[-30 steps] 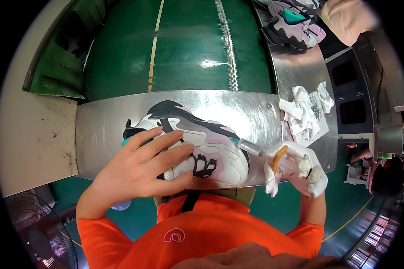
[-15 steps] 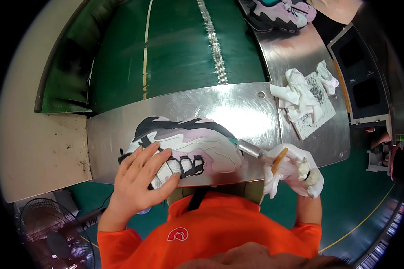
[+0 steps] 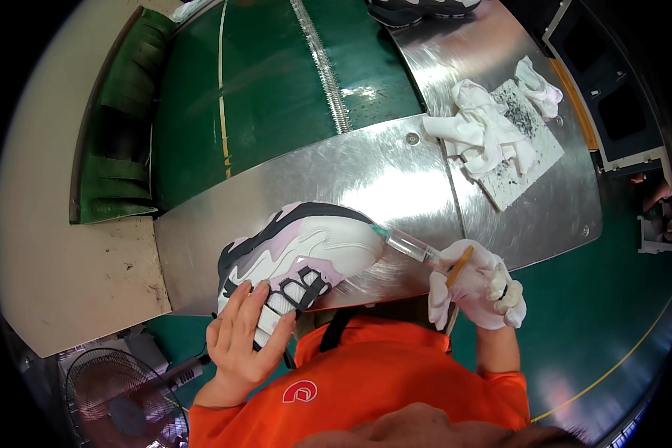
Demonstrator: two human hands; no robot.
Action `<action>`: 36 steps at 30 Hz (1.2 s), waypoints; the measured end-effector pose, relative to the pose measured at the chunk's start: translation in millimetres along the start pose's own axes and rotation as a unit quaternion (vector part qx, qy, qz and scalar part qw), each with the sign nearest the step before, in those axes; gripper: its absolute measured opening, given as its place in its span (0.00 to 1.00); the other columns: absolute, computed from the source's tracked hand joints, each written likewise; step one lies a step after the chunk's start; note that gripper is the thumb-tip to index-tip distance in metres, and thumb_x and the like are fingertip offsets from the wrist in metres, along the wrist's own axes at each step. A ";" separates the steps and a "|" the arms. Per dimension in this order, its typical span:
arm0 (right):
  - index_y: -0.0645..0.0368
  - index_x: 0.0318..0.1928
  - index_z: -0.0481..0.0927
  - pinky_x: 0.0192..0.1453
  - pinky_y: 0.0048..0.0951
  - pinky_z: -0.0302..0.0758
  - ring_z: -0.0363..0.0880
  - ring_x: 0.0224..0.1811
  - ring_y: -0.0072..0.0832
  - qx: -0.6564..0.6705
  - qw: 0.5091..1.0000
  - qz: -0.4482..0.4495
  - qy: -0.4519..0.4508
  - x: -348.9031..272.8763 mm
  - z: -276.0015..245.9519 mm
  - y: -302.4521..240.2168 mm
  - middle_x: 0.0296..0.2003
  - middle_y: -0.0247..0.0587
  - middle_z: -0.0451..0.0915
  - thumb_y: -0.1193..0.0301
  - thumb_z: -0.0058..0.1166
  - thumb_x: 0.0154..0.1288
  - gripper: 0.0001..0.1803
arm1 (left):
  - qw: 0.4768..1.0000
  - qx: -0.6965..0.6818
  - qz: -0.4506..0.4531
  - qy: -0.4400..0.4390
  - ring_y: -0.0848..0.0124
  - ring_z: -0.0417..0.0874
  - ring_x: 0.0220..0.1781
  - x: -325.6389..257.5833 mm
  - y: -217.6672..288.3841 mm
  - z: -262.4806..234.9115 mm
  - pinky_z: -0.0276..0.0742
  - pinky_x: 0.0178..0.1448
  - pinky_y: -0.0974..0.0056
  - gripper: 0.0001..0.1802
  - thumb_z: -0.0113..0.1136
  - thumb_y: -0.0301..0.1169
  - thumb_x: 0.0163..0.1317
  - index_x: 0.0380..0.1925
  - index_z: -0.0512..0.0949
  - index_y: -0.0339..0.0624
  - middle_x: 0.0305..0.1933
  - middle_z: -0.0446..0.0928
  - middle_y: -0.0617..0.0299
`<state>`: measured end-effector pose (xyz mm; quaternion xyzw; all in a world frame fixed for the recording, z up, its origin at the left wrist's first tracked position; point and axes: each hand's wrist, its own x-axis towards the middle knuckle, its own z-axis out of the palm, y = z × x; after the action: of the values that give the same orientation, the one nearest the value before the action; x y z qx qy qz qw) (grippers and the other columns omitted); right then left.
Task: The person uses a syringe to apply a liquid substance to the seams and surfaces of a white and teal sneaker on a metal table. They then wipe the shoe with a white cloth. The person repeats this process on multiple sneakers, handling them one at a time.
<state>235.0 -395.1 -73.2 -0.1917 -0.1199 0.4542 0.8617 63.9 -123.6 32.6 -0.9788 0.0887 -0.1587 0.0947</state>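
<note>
At the steel table's (image 3: 396, 175) near edge, open metal toward twelve o'clock, the bare left hand (image 3: 246, 340) grips a white-pink-black sneaker (image 3: 306, 254); the gloved right hand (image 3: 474, 287), at three o'clock, pinches a syringe (image 3: 411, 245).

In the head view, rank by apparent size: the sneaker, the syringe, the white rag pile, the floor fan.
1. sneaker, largest.
2. white rag pile and floor fan: look alike; the fan is partly cut off and farther down, so unranked.
3. syringe, held in the gloved right hand, smallest.

White, pink and black sneaker (image 3: 306, 254) lies sideways; clear syringe (image 3: 411, 245) touches its toe.
</note>
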 end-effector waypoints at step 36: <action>0.73 0.64 0.64 0.46 0.40 0.84 0.84 0.46 0.48 -0.148 0.975 0.014 0.164 -23.2 89.8 5.4 0.46 0.59 0.77 0.69 0.75 0.33 0.54 | 0.998 -0.020 0.005 0.061 0.52 0.84 0.53 -13.2 6.8 10.6 0.68 0.44 0.64 0.16 0.66 0.29 0.53 0.44 0.81 0.56 0.54 0.81 0.49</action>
<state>183.8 -391.7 4.2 -0.3908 -0.0401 0.4054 0.8254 54.0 -125.8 17.4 -0.9686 0.1023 -0.2156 0.0703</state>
